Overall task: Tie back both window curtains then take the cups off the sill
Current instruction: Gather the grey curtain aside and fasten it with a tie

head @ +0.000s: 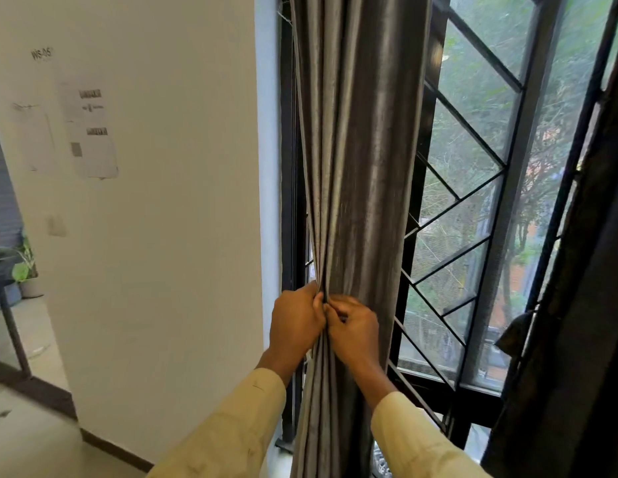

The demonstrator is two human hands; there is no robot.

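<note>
A grey curtain (359, 150) hangs gathered into a bunch at the left side of the window. My left hand (295, 320) grips the bunched folds from the left at waist height. My right hand (354, 327) sits right beside it, its fingers curled and pinching the folds at the same spot. Whether a tie-back runs under the fingers cannot be told. A second, darker curtain (576, 305) hangs at the right edge, partly gathered. No cups show; the sill is mostly hidden behind the curtain and my sleeves.
A black window frame with a diagonal grille (473, 188) stands behind the curtains. A white wall (162, 236) with taped papers (90, 132) lies to the left. A potted plant (25, 267) and a dark metal stand are at the far left.
</note>
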